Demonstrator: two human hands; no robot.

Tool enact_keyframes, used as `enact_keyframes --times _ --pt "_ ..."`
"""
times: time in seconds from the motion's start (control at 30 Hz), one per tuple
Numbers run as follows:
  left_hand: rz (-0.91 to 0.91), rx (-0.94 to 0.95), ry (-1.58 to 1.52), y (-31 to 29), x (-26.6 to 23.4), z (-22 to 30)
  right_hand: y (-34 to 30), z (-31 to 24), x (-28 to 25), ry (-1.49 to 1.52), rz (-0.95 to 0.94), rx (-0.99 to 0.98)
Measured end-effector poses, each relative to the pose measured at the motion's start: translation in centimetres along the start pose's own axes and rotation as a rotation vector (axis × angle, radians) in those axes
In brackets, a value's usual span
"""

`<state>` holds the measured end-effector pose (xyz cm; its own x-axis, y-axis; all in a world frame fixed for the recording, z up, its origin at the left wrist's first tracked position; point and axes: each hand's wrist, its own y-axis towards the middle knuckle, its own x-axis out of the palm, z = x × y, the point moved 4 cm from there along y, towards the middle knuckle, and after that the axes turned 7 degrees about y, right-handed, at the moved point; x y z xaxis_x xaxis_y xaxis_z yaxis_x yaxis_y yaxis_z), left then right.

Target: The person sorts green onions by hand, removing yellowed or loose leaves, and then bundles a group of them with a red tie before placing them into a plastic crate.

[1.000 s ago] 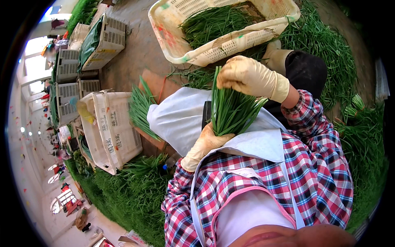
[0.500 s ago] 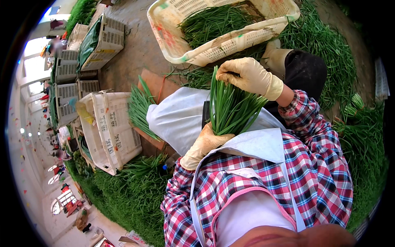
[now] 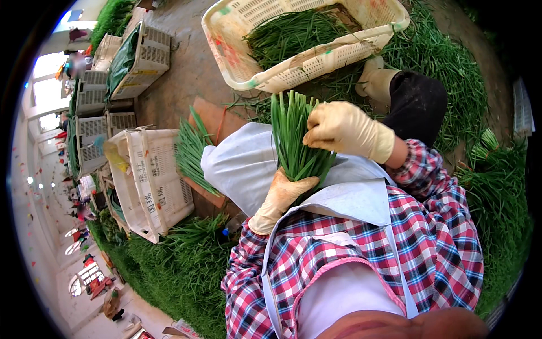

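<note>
My gloved left hand [image 3: 283,199] is wrapped round the lower part of a bunch of green garlic chives [image 3: 296,138], holding it upright over my lap. The cut-looking ends point away from me. At the bunch's right side is my gloved right hand [image 3: 351,131], fingers curled and pressed together against the outer stalks; what they pinch is hidden. Under the bunch, a pale apron [image 3: 240,155] covers my legs. Left of my knee, another bundle of chives [image 3: 195,152] lies on a brown board [image 3: 212,116].
A white perforated crate [image 3: 237,70] with loose chives stands ahead. Another white crate [image 3: 164,186] sits tilted at the left, with stacked crates [image 3: 141,62] behind it. Heaps of chives [image 3: 175,277] lie on the left, and more [image 3: 451,85] on the right.
My right hand has come down from the bunch's top to its right side. The bunch has swung slightly left and stands straighter in my left hand.
</note>
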<state>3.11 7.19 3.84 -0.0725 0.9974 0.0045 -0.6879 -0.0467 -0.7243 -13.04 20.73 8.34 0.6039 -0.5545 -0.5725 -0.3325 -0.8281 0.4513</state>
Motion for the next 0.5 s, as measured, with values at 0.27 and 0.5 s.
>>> enact_keyframes --times 0.27,0.5 --pt "0.428 0.310 0.475 1.8 -6.0 2.3 -3.9 1.6 3.6 0.919 -0.038 0.842" --pt "0.570 0.552 1.360 3.0 0.4 5.2 -2.4 3.8 11.2 1.875 0.509 0.641"
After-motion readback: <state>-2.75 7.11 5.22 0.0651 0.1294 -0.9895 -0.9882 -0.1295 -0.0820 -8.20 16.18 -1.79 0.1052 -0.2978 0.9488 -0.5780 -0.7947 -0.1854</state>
